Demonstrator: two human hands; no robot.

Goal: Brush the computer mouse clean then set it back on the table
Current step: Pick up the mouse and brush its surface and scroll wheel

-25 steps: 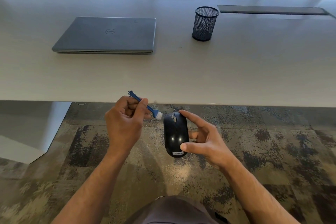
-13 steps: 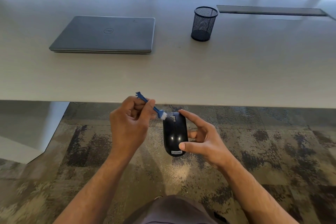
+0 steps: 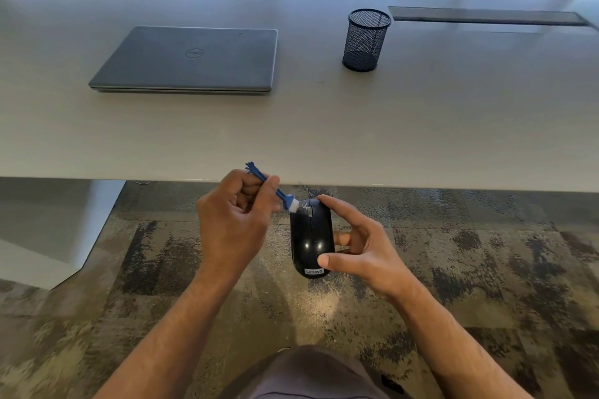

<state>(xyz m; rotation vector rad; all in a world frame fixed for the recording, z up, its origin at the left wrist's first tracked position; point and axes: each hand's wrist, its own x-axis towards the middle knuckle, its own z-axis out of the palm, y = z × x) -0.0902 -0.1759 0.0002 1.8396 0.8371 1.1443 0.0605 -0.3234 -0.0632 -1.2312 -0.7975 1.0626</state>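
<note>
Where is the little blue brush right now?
In the head view the brush is low and centre, pinched in the left hand, just below the table edge. Its white bristles touch the top left of the mouse, held by the right hand.

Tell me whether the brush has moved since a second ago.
Yes. The brush in the left hand has shifted right, closing on the mouse; its bristles now touch the mouse's front left edge.

Bare forearms; grey garment below, possibly trousers.
</note>
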